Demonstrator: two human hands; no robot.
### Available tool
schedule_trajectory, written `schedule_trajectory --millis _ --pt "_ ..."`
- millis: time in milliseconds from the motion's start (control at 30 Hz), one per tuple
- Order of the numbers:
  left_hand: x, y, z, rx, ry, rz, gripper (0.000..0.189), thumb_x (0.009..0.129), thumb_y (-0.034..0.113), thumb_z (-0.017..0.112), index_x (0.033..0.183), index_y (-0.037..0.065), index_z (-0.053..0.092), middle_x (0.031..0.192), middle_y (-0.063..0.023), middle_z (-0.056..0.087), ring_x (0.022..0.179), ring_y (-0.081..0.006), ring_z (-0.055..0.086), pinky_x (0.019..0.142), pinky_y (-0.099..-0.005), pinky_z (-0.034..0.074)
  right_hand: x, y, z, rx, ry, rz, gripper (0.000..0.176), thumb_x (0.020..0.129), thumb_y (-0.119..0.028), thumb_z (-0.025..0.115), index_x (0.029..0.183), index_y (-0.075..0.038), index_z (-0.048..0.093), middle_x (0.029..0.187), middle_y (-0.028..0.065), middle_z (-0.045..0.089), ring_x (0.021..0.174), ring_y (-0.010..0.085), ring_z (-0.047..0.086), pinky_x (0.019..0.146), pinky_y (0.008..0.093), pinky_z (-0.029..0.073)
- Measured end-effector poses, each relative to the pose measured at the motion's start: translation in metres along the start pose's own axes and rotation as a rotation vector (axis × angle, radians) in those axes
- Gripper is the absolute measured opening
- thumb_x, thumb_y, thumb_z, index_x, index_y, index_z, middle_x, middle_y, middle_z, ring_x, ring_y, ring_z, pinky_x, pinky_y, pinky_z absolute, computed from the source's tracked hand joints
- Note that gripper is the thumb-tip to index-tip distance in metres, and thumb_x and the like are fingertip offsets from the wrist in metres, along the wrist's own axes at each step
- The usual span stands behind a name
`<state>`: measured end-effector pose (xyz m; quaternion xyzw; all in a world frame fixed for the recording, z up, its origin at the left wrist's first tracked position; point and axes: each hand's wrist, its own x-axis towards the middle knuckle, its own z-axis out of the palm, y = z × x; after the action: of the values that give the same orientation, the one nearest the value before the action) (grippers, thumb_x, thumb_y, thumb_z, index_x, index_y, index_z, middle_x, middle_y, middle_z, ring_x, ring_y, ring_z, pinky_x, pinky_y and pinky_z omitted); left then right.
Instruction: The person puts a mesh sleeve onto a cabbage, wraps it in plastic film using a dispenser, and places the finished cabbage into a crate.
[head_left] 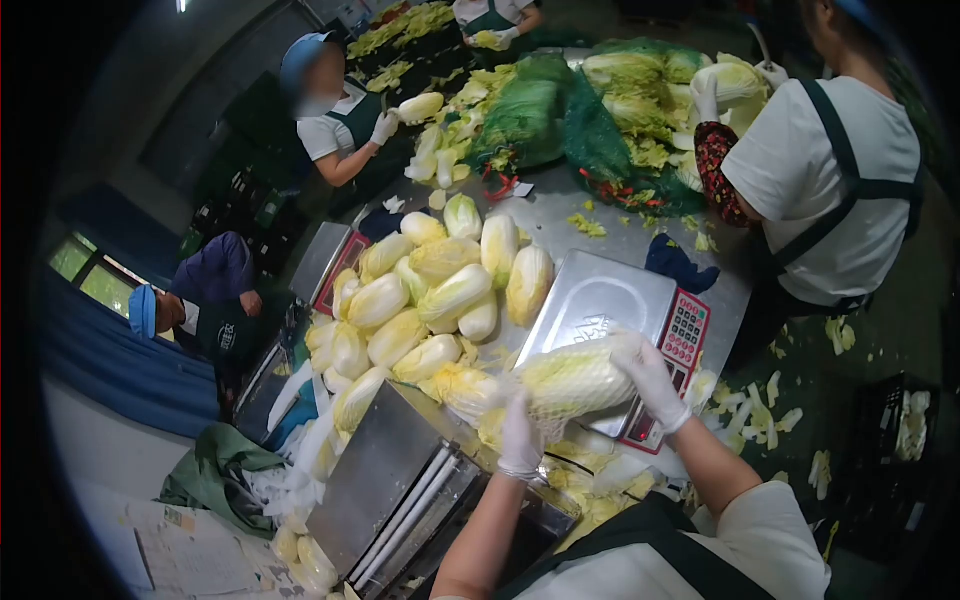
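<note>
A napa cabbage (580, 378) in a white foam net sleeve lies across my two gloved hands, above the near edge of a digital scale (600, 300). My left hand (520, 437) grips the sleeve around the left end. Wrapped about the right end is my right hand (655, 383), beside the scale's red keypad panel. Part of the scale's display side is hidden behind the cabbage and my right hand. To the left, a pile of trimmed napa cabbages (408, 290) rests on the metal table (545, 225).
A steel machine with rollers (405, 515) stands at the near left. A second scale (325, 265) is behind the pile. Green net bags (525, 115) of cabbages lie at the back. Several co-workers stand around, one (830, 170) at the right. Loose leaves (765, 410) litter the floor.
</note>
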<state>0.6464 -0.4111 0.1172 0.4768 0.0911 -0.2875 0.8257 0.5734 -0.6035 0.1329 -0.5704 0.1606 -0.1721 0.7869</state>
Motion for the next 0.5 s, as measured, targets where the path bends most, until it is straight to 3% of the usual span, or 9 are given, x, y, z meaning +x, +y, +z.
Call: schedule_trajectory --millis 100,200,300,400,500 --pt "-0.003 0.003 0.011 0.135 -0.205 -0.265 0.042 0.088 0.019 0.047 0.126 0.001 0.039 0.121 -0.0106 0.049 0.109 -0.0229 0.049 0.09 -0.0382 0.043 0.036 0.038 -0.026 -0.439 0.252 -0.179 0.036 0.087 -0.019 0.054 0.115 0.002 0.05 0.106 0.0135 0.057 0.1 0.0181 0.053 0.089 0.0281 0.04" --pt "-0.017 0.017 0.003 0.291 -0.069 -0.093 0.042 0.085 0.017 0.052 0.123 0.004 0.041 0.118 -0.009 0.047 0.106 -0.0216 0.049 0.086 -0.0359 0.044 0.041 0.029 -0.041 -0.656 0.284 -0.325 0.029 0.089 -0.018 0.052 0.108 0.003 0.054 0.102 0.0143 0.059 0.097 0.0188 0.055 0.086 0.0281 0.041" --pt "-0.046 0.037 0.001 0.421 0.179 0.111 0.044 0.084 0.019 0.055 0.123 0.006 0.042 0.11 -0.0069 0.048 0.103 -0.0182 0.051 0.085 -0.0344 0.042 0.037 -0.001 -0.062 -0.437 0.327 -0.318 0.026 0.09 -0.016 0.05 0.106 0.003 0.057 0.101 0.0104 0.06 0.093 0.0169 0.056 0.084 0.0267 0.042" --pt "-0.059 0.054 -0.011 0.431 0.236 0.309 0.045 0.085 0.018 0.053 0.125 0.004 0.039 0.117 -0.0085 0.042 0.106 -0.0195 0.049 0.088 -0.0328 0.039 0.028 -0.015 -0.085 -0.27 0.363 -0.161 0.028 0.092 -0.02 0.045 0.108 -0.002 0.059 0.099 0.0034 0.061 0.086 0.0082 0.056 0.078 0.0214 0.041" --pt "-0.07 0.066 -0.007 0.468 0.232 0.393 0.044 0.086 0.016 0.051 0.126 0.002 0.038 0.121 -0.0106 0.039 0.113 -0.0247 0.046 0.09 -0.033 0.038 0.017 -0.021 -0.093 -0.242 0.357 -0.125 0.028 0.092 -0.019 0.045 0.106 0.0 0.059 0.098 0.0032 0.061 0.084 0.0077 0.055 0.077 0.0211 0.042"
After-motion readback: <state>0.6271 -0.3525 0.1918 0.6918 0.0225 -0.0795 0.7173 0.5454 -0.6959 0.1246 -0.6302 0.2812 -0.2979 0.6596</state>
